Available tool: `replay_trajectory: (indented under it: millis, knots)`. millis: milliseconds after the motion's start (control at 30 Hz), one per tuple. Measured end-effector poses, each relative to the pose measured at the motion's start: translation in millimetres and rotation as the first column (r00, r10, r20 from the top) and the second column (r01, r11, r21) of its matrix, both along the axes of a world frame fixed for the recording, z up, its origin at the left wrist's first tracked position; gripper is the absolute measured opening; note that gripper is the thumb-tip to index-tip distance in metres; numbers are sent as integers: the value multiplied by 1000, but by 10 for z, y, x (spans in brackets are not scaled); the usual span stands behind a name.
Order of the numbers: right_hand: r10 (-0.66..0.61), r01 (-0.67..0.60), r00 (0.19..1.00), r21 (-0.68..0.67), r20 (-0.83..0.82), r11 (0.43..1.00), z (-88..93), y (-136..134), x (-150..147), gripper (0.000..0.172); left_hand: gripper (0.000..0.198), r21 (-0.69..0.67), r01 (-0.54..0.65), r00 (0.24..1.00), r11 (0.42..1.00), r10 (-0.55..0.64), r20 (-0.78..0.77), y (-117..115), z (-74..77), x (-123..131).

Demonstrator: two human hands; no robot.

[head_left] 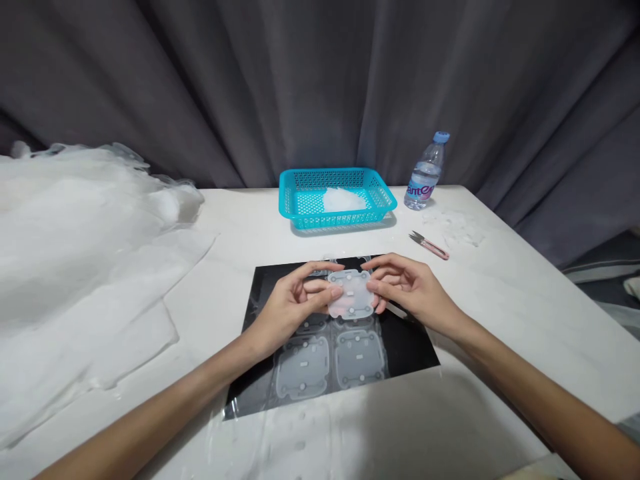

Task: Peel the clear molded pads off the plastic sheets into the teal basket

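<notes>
Between my two hands is a translucent, square plastic piece point(351, 303) with rounded corners, small notches and several dots. My left hand point(305, 293) pinches its left edge with the thumb in front. On the right edge, my right hand point(400, 283) grips it the same way. Below lies a black board point(410, 353) carrying a clear plastic sheet with similar square pieces, two of them plainly visible: a left square piece point(303, 367) and a right square piece point(360, 358). My hands hide part of the sheet's upper portion.
A blue plastic basket point(287, 207) holding translucent pieces point(344, 200) stands at the back. Right of it are a water bottle point(424, 177), pink-handled thread snips point(429, 245) and clear scraps point(460, 229). A large pile of translucent sheets point(90, 267) covers the table's left side. Grey curtains point(300, 80) hang behind.
</notes>
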State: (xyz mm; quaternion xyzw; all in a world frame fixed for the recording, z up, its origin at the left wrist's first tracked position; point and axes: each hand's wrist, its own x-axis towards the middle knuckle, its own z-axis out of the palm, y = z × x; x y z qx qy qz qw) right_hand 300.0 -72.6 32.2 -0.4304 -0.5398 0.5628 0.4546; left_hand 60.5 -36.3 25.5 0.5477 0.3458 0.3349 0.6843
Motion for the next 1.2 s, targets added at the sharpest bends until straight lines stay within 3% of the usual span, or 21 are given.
replay_trajectory:
  millis: [400,733,833,933,1000,1067,1200]
  knots:
    - [16,-16,1000,37,2,999,-128,79,75,29,39,39,43,999,998,-42,-19,6,-44,-12]
    - [-5,-9,994,126,107,992,-225,113,89,21,34,169,101,979,980,-68,-194,11,-132,-59]
    - [-71,28,986,269,151,963,-99,311,191,21,39,244,175,958,954,-108,-265,14,-149,-71]
    - [-108,40,984,421,139,906,169,679,323,24,42,275,242,939,930,-153,-309,12,-167,-89]
    - [-46,-12,991,422,128,906,326,902,348,28,39,262,194,959,945,-127,-253,19,-165,-95]
    - [21,-59,995,391,101,919,386,1018,280,32,38,258,68,990,964,-32,-141,32,-138,-90]
    - [124,-127,992,310,30,942,221,888,-30,35,37,337,-196,979,921,204,12,22,7,-65]
